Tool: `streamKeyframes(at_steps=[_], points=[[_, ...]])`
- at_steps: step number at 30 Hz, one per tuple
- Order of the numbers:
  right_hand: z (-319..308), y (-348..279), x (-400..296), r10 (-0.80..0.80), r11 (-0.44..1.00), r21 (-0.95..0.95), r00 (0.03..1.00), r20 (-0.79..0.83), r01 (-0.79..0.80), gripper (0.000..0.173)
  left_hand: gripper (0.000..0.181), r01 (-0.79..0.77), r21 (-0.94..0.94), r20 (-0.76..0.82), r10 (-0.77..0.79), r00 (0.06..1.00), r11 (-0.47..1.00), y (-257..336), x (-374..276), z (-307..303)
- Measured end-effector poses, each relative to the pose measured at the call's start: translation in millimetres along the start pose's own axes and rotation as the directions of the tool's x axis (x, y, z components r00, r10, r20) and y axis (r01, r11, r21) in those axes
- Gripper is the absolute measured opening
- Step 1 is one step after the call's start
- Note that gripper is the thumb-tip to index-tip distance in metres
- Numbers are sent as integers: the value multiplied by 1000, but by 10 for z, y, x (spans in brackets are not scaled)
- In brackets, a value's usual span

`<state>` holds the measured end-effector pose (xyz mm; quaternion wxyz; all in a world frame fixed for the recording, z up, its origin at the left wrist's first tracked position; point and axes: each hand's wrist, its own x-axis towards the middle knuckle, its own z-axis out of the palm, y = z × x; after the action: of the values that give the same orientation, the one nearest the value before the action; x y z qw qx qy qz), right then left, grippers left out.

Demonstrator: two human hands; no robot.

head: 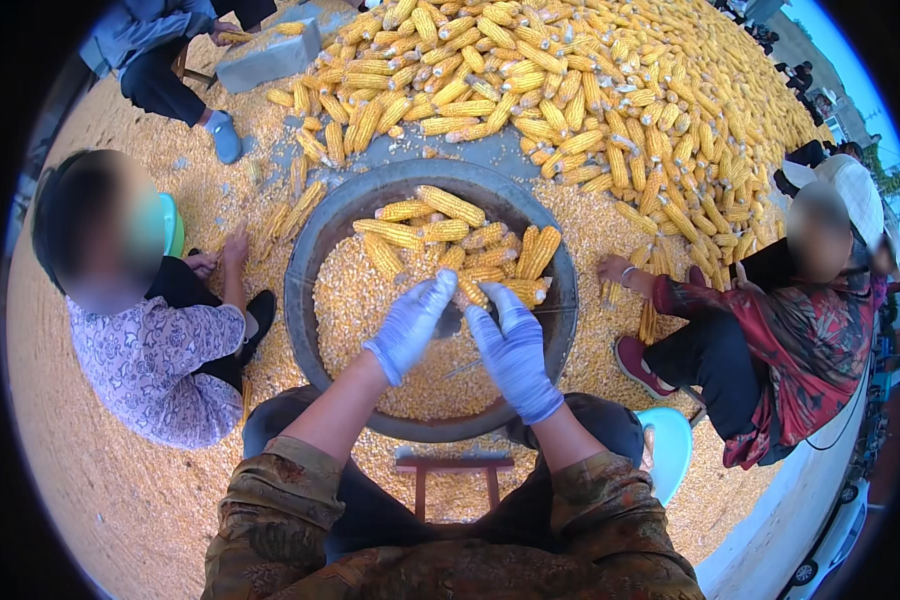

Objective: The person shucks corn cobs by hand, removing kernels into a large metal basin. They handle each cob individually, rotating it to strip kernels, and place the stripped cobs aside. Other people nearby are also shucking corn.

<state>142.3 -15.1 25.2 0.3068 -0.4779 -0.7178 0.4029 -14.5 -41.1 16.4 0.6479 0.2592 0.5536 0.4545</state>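
Observation:
Both hands wear pale, whitish-lavender knit gloves and meet over a large round dark basin (298, 300). Between them is a partly visible corn cob (472, 289) with yellow kernels. My left hand (414, 324) grips it from the left, with its thumb and fingertips close together. From the other side my right hand (511, 352) holds the same cob, its fingers partly hiding it. Just beyond the hands, several whole corn cobs (450, 204) lie piled in the basin. Loose corn kernels (352, 315) fill its left and near parts. Below the fingers is a dark object (448, 324), too covered to identify.
A large heap of corn cobs (570, 82) rises beyond the basin. One person (157, 360) sits at left, another (765, 352) at right, and a third (157, 60) beside a grey block (270, 64). A light-blue plastic basin (671, 450) stands by my right knee.

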Motion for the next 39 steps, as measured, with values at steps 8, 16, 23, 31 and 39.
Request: streamKeyframes(at_steps=[8,16,23,31,39], points=[[-43,-144,-28,-32,976,218,999,29,25,31,55,64,-36,57,-62,996,997,-106,76,-94],[-43,43,1,266,419,773,879,396,-476,29,37,-4,-10,64,5,998,1000,-43,16,15],[-28,-146,7,313,326,807,862,398,-491,32,44,-50,-85,178,65,982,995,-188,72,-113],[-21,181,-73,171,731,620,956,239,-285,41,50,-62,101,111,51,993,993,-31,-68,89],[-34,106,-70,262,517,762,919,293,-390,39,45,-128,66,186,113,976,990,-196,9,-2]])
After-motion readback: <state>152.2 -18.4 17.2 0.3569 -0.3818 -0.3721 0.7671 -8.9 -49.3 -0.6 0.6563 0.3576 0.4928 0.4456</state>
